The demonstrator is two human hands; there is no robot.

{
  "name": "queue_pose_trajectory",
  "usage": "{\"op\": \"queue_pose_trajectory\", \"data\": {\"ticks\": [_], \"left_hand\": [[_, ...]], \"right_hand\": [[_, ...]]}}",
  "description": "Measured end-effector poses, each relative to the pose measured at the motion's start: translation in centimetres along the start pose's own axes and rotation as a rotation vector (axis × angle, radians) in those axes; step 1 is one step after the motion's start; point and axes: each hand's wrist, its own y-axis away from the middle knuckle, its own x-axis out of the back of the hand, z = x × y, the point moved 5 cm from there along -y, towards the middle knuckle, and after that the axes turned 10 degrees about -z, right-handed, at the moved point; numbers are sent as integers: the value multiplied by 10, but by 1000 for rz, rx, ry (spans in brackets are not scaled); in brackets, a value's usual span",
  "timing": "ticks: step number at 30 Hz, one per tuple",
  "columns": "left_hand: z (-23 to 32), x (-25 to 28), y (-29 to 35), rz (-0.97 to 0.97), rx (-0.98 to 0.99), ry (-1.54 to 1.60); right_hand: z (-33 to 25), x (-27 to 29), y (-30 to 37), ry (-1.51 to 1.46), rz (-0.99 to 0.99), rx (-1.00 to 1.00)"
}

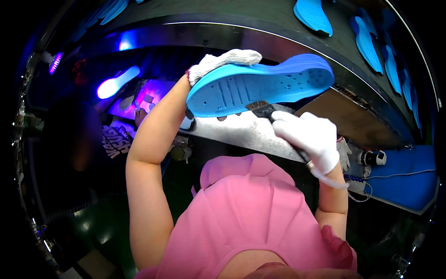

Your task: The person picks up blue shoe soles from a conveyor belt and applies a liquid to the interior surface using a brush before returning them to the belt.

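Note:
A blue shoe sole is held up in front of me, tilted, with its inner side and grooves showing. My left hand, in a white knitted glove, is closed round its far edge; the thumb is hidden. At the sole's near edge, dark bristles of a brush touch or almost touch the rim. My right hand, in a white glove, is wrapped round the brush handle, and a pale thin tube trails by the wrist. Beneath the sole lies a worn metal plate with dark spots.
A belt runs across the far side, bearing several blue soles behind a metal rail. At left, a co-worker sits near a glowing sole under purple light. A blue board and cable lie at right.

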Motion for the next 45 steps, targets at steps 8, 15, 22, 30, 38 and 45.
{"op": "queue_pose_trajectory", "data": {"ticks": [8, 15, 22, 30, 38, 45], "left_hand": [[-23, 11, 22, 91, -1298, -715], [-35, -54, 21, -321, -964, 460], [-26, -53, 33, 43, -998, 176], [-32, -29, 24, -256, -1111, 328], [-18, -16, 20, -342, -1119, 330], [13, 13, 49, -472, -1034, 383]], "right_hand": [[28, 10, 6, -1049, 575, -271], [18, 6, 1, -923, 816, -294], [19, 0, -1, -1066, 784, -279], [12, -9, -2, -993, 641, -311], [16, -20, -10, -772, 560, -335], [21, -28, 28, -923, 844, -453]]}}
